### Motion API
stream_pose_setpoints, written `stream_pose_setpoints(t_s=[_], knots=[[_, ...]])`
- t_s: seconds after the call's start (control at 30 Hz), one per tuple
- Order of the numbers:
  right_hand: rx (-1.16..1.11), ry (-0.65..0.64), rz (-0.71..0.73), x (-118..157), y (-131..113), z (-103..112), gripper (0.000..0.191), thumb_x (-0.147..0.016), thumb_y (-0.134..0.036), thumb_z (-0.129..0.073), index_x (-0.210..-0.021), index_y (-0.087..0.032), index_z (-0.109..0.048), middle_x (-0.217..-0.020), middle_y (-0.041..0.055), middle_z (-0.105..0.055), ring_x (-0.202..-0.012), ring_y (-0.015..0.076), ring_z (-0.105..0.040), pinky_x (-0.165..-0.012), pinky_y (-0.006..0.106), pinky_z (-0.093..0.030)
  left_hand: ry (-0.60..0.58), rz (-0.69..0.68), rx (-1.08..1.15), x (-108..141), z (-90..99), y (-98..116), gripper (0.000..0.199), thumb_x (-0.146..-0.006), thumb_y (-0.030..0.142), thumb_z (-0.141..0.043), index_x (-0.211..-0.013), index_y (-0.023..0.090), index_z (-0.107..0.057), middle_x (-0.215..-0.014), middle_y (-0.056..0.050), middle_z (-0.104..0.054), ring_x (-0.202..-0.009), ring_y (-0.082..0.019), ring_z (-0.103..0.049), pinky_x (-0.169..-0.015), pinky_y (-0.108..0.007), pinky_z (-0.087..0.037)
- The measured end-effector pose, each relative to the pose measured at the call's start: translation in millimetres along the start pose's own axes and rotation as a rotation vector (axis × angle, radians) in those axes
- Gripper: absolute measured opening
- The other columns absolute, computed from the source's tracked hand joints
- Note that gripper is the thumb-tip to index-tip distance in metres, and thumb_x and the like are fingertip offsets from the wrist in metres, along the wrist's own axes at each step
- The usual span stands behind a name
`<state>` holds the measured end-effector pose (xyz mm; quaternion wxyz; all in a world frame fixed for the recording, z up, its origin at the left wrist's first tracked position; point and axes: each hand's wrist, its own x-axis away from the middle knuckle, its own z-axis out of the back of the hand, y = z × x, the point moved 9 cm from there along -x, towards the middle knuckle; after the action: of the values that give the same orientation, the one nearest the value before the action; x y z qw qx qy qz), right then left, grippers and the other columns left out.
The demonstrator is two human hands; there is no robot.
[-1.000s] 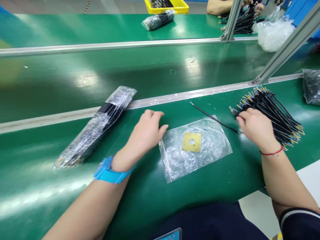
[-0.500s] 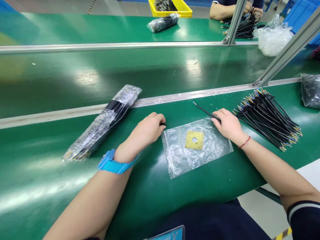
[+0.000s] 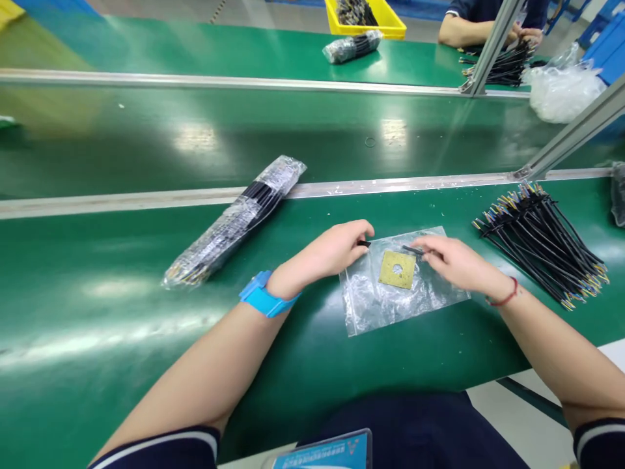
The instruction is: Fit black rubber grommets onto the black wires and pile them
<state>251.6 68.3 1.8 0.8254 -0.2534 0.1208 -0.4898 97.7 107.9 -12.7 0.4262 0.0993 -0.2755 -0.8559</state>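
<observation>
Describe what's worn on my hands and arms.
Both hands are gloveless. Above your left hand sits a broad, bright blue wristband with a blocky raised part; above your right hand, a thin red bracelet. The short sleeves are dark navy, each with a white stripe near the hem.

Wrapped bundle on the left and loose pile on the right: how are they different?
The wrapped bundle is covered in shiny clear plastic, but the loose pile is bare. The wrapped bundle is long and narrow, while the loose pile is wider and spread out. The wrapped bundle lies across the metal strip; the loose pile lies on this side of it. Both have black cables with colourful ends.
</observation>
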Motion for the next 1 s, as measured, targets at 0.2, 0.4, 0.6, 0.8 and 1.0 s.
stream_pose_setpoints(t_s=[0.2,0.4,0.6,0.8,1.0], knots=[[0.392,-0.02,0.003,43,-1,-23,0.037,-0.089,-0.013,-0.037,-0.117,-0.023,-0.059,-0.091,0.0049,-0.06,-0.07,0.0138,-0.056,-0.061,0.026,-0.042,-0.155,-0.096,-0.311,6,-26.7,26,0.02,-0.086,0.011,-0.037,-0.094,0.013,-0.055,-0.096,-0.009,-0.055,-0.079,-0.019,-0.055,-0.066,-0.029,-0.043],[0.619,-0.141,-0.043,28,-4,-24,0.032,-0.091,-0.016,-0.038,-0.11,-0.024,-0.062,-0.084,0.004,-0.062,-0.062,0.0141,-0.056,-0.049,0.026,-0.031,-0.15,-0.074,-0.333,8,-26.9,21,0.023,-0.087,0.013,-0.036,-0.094,0.015,-0.058,-0.091,-0.007,-0.055,-0.077,-0.019,-0.056,-0.066,-0.03,-0.045],[0.62,-0.188,-0.074,23,-5,-23,0.03,-0.087,-0.01,-0.041,-0.105,-0.02,-0.063,-0.083,0.0049,-0.066,-0.065,0.0171,-0.062,-0.052,0.027,-0.035,0.008,0.046,0.119,2,-16.5,13,0.028,-0.082,0.015,-0.043,-0.102,0.015,-0.062,-0.097,-0.008,-0.057,-0.089,-0.02,-0.058,-0.082,-0.037,-0.047],[0.355,0.024,-0.071,29,-1,-10,0.028,-0.09,-0.016,-0.041,-0.106,-0.02,-0.064,-0.096,0.0054,-0.07,-0.082,0.0175,-0.066,-0.067,0.028,-0.049,0.086,0.208,0.998,-2,-36.3,7,0.017,-0.072,0.02,-0.061,-0.087,0.014,-0.06,-0.077,-0.002,-0.063,-0.073,-0.014,-0.062,-0.077,-0.033,-0.05],[0.015,0.259,0.066,36,-14,13,0.027,-0.092,-0.022,-0.042,-0.106,-0.021,-0.065,-0.1,0.0028,-0.071,-0.088,0.0148,-0.066,-0.077,0.028,-0.052,0.033,0.304,1.318,1,-47.2,15,0.019,-0.067,0.019,-0.07,-0.083,0.014,-0.062,-0.075,0.0,-0.065,-0.064,-0.009,-0.062,-0.069,-0.024,-0.05]])
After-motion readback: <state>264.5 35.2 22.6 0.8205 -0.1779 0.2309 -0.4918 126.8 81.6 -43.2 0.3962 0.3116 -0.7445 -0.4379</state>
